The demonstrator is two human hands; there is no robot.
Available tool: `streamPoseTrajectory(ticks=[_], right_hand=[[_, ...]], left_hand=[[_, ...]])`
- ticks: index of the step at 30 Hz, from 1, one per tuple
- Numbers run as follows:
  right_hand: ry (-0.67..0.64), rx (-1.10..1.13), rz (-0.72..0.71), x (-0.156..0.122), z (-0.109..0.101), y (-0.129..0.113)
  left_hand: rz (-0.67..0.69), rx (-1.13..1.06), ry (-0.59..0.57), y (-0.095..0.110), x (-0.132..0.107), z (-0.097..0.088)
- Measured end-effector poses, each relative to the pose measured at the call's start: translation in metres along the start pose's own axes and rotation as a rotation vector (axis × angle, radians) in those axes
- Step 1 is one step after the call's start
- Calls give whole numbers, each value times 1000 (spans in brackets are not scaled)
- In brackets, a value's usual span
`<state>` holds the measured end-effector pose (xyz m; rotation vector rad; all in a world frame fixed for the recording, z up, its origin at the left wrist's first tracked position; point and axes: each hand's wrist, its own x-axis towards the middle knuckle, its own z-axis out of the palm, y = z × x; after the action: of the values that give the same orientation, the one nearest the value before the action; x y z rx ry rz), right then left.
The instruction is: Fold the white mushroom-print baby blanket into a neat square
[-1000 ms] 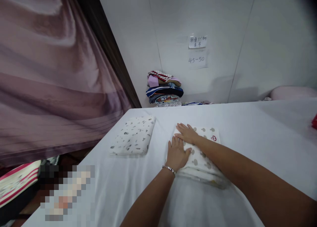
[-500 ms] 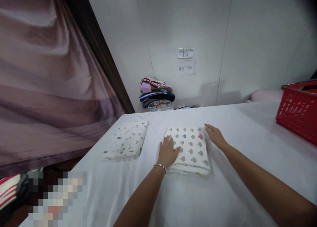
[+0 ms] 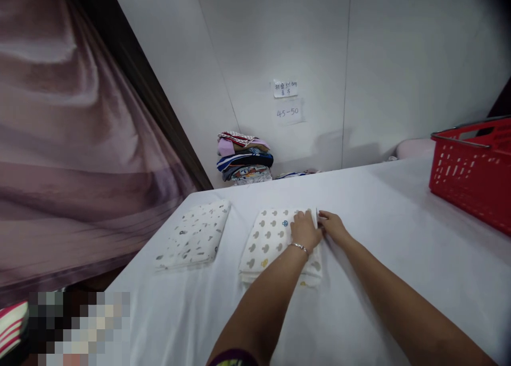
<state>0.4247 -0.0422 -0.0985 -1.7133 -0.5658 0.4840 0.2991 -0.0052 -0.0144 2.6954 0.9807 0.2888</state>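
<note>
A folded white cloth (image 3: 265, 235) printed with grey mushrooms, a few of them coloured, lies on the white-covered table. My left hand (image 3: 305, 232), with a bracelet at the wrist, rests flat on its right part, fingers stretched out. At the cloth's right edge is my right hand (image 3: 334, 228), its fingers bent in and seemingly pinching that edge; the left hand partly hides the contact. Further left lies a second folded white cloth (image 3: 197, 233) with small dark and grey prints, and neither hand touches it.
A red plastic basket (image 3: 471, 169) stands on the table (image 3: 383, 206) at the right. Behind the far edge rises a pile of folded fabrics (image 3: 245, 158) against the wall. A pinkish curtain (image 3: 80, 142) hangs at the left. Paper signs (image 3: 289, 112) are on the wall.
My left hand has moved from the mushroom cloth's left side to its right part. My right hand's fingers have bent in at the right edge. The view has shifted slightly.
</note>
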Motion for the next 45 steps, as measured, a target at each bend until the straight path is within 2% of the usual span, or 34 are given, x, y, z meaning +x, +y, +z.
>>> streamPoseTrajectory(ticks=[4, 8, 14, 24, 38, 45], right_hand=[[-48, -81, -68, 1, -3, -4], [-52, -150, -132, 3, -3, -10], [-19, -236, -181, 11, 1, -15], [66, -300, -147, 14, 7, -10], [93, -353, -157, 10, 12, -16], [94, -393, -172, 11, 13, -15]], left_hand=[[-124, 0, -66, -5, 18, 2], [-193, -106, -116, -14, 30, -1], [-186, -161, -161, -25, 42, -1], [-213, -156, -202, -31, 51, -1], [-183, -219, -195, -34, 51, 2], [-212, -254, -137, -37, 50, 1]])
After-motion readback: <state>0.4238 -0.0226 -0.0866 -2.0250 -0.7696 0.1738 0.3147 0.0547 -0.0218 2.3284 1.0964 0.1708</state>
